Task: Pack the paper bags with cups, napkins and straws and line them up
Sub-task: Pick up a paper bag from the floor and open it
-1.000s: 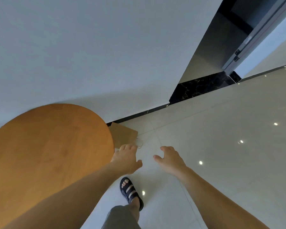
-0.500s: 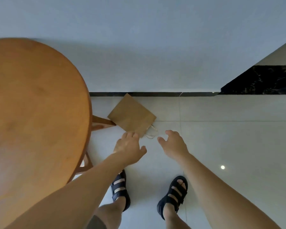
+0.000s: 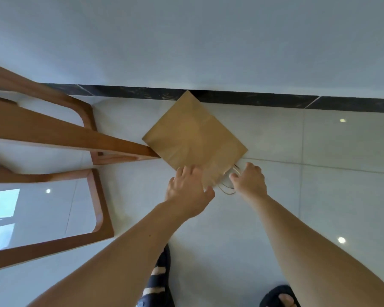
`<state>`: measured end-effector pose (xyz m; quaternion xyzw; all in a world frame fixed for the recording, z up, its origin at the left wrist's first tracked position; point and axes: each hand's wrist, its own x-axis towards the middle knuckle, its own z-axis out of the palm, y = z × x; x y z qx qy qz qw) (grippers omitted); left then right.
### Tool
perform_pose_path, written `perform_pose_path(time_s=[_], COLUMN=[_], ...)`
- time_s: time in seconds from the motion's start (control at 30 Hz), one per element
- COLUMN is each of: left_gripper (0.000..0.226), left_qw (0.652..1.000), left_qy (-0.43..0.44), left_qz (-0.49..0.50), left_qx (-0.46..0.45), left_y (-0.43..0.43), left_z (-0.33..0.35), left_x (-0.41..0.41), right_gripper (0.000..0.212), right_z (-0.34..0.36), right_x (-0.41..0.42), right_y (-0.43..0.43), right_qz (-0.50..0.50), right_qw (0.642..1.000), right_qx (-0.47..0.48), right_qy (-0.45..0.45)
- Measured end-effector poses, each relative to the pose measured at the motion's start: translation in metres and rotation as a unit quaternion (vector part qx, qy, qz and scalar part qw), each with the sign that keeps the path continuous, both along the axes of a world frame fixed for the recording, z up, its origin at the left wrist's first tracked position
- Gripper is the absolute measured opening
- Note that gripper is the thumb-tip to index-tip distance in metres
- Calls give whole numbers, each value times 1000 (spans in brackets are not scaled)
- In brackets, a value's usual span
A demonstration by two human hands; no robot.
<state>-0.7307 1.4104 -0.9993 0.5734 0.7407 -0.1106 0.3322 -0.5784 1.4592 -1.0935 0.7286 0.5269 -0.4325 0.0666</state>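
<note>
A flat brown paper bag (image 3: pixel 194 138) lies on the pale tiled floor, one corner against the dark skirting. Its string handles (image 3: pixel 227 189) point toward me. My left hand (image 3: pixel 187 191) reaches down with fingers spread, and its fingertips touch the bag's near edge. My right hand (image 3: pixel 251 180) is at the handles, thumb and fingers curled close around one string. Whether it grips the string is unclear. No cups, napkins or straws are in view.
Wooden table legs (image 3: pixel 60 134) spread across the floor on the left, one foot ending beside the bag's left corner. A white wall (image 3: pixel 186 41) with black skirting (image 3: pixel 253 99) rises just behind the bag. My sandalled feet (image 3: pixel 157 284) stand below.
I have bent lower, so the tabletop left the view and the table legs appeared. Both hands dropped from above the floor down to the bag's near edge and handles.
</note>
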Motion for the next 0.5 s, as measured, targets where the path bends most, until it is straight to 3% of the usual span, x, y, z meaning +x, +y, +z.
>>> perform_pose_path(time_s=[0.27, 0.4, 0.5], left_gripper=[49, 56, 62], left_qw=[1000, 999, 999], left_qy=[-15, -33, -43], left_qz=[20, 25, 23], left_qx=[1, -1, 2], left_y=[-9, -10, -15], left_z=[0, 43, 97], left_x=[-4, 0, 5], right_gripper=[30, 18, 32], right_z=[-14, 48, 124], right_x=[2, 4, -2], right_y=[0, -1, -1], right_qz=[-5, -19, -33], right_qw=[1000, 998, 991], right_qx=[1, 49, 97], right_qy=[-7, 44, 87])
